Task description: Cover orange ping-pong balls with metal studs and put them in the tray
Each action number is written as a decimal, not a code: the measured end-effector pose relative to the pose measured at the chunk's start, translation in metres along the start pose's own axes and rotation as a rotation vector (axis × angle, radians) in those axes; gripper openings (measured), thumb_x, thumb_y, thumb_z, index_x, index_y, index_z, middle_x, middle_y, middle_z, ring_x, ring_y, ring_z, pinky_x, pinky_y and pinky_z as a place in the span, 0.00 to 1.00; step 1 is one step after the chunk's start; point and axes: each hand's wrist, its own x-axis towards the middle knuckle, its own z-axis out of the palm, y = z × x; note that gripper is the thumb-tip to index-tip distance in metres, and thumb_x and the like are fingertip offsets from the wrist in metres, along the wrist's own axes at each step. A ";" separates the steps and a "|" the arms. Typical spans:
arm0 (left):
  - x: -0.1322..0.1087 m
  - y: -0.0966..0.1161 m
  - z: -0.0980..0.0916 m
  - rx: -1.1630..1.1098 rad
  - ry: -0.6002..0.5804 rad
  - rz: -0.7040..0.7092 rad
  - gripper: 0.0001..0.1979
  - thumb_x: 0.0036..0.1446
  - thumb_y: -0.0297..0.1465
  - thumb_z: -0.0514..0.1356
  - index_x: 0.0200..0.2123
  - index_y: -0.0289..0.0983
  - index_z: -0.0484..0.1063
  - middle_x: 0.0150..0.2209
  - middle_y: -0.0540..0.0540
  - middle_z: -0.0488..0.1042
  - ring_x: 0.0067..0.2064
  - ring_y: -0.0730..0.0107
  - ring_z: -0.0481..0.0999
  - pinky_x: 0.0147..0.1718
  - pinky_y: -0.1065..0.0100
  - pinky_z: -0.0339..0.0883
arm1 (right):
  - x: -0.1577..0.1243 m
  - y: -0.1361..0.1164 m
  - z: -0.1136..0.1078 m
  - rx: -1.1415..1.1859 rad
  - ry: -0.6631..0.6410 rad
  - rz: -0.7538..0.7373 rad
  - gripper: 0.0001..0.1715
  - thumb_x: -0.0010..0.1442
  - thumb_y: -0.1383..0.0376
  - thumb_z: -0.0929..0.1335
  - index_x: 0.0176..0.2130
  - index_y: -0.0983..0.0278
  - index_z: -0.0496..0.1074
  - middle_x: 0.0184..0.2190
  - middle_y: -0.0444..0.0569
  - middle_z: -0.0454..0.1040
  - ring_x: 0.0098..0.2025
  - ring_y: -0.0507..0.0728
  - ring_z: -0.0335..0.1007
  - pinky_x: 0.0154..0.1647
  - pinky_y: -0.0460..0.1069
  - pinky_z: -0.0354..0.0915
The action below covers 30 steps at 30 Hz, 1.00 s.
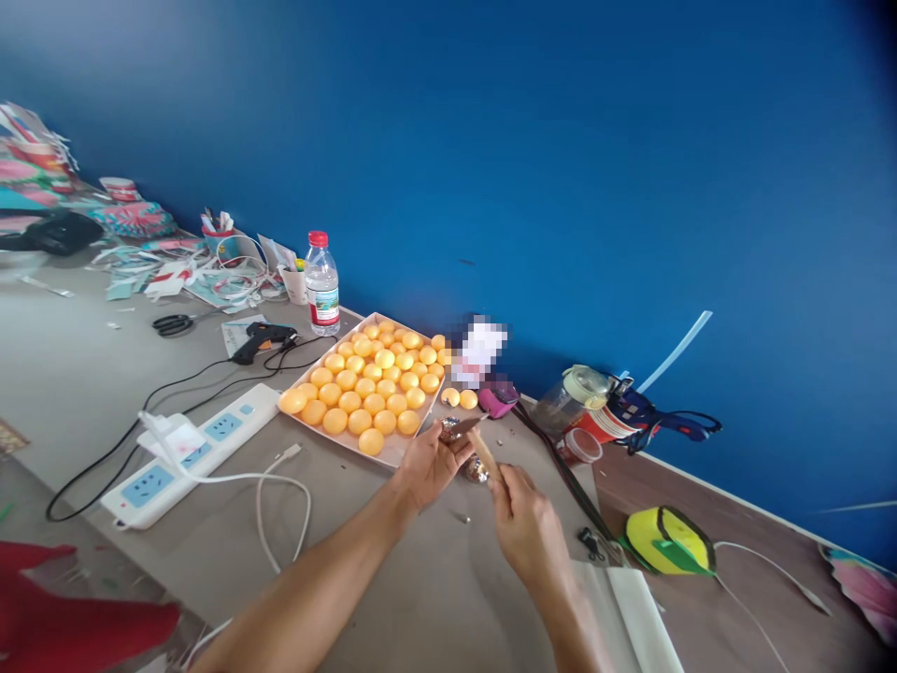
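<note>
My left hand (429,467) is turned palm up around a shiny crumpled foil ball (448,428). In my right hand (529,523) is a small hammer (485,453) with a pale wooden handle, its dark head lying over the foil ball. A second foil ball (476,469) rests on the table between my hands, partly hidden by the hammer handle. Just beyond my left hand stands a shallow white tray (396,455) filled with several orange balls (364,386). Two loose orange balls (459,398) lie beside the tray's right edge.
At left are a power strip (200,458) with cables, a black glue gun (263,342), scissors (174,323) and a water bottle (323,290). To the right are a clear jar (575,397), a purple item (497,399) and a yellow-green pouch (665,542). A blue wall (561,187) rises behind.
</note>
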 end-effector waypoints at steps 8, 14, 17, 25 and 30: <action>-0.002 0.001 0.001 0.050 0.026 -0.018 0.10 0.57 0.34 0.56 0.29 0.32 0.66 0.35 0.39 0.75 0.42 0.61 0.75 0.46 0.60 0.67 | 0.002 0.002 -0.013 0.064 0.172 -0.008 0.14 0.63 0.61 0.56 0.34 0.64 0.66 0.28 0.49 0.69 0.30 0.54 0.66 0.30 0.46 0.58; -0.005 0.001 0.000 0.062 -0.019 0.008 0.05 0.56 0.30 0.57 0.30 0.34 0.68 0.34 0.42 0.75 0.40 0.64 0.75 0.47 0.60 0.66 | 0.002 0.008 -0.005 -0.029 -0.036 0.015 0.13 0.61 0.65 0.57 0.34 0.63 0.67 0.29 0.48 0.71 0.28 0.53 0.66 0.27 0.45 0.56; -0.007 0.001 0.002 0.097 -0.121 0.001 0.07 0.53 0.28 0.60 0.38 0.35 0.69 0.35 0.44 0.75 0.42 0.63 0.75 0.48 0.58 0.64 | 0.004 0.012 -0.010 0.024 0.065 0.011 0.13 0.61 0.63 0.57 0.34 0.63 0.67 0.29 0.48 0.71 0.29 0.53 0.66 0.29 0.45 0.57; -0.007 0.002 0.002 0.131 -0.142 0.034 0.13 0.53 0.28 0.61 0.43 0.35 0.68 0.36 0.43 0.75 0.42 0.66 0.75 0.51 0.59 0.62 | 0.004 0.014 -0.006 -0.007 0.018 0.041 0.13 0.61 0.64 0.57 0.34 0.63 0.68 0.30 0.49 0.72 0.29 0.54 0.67 0.28 0.46 0.58; -0.009 0.003 0.006 0.135 -0.173 0.049 0.09 0.51 0.26 0.61 0.37 0.32 0.71 0.37 0.42 0.74 0.43 0.65 0.74 0.52 0.59 0.61 | 0.005 0.011 -0.011 0.038 0.204 0.018 0.13 0.62 0.61 0.57 0.34 0.64 0.67 0.29 0.50 0.71 0.29 0.54 0.66 0.30 0.46 0.58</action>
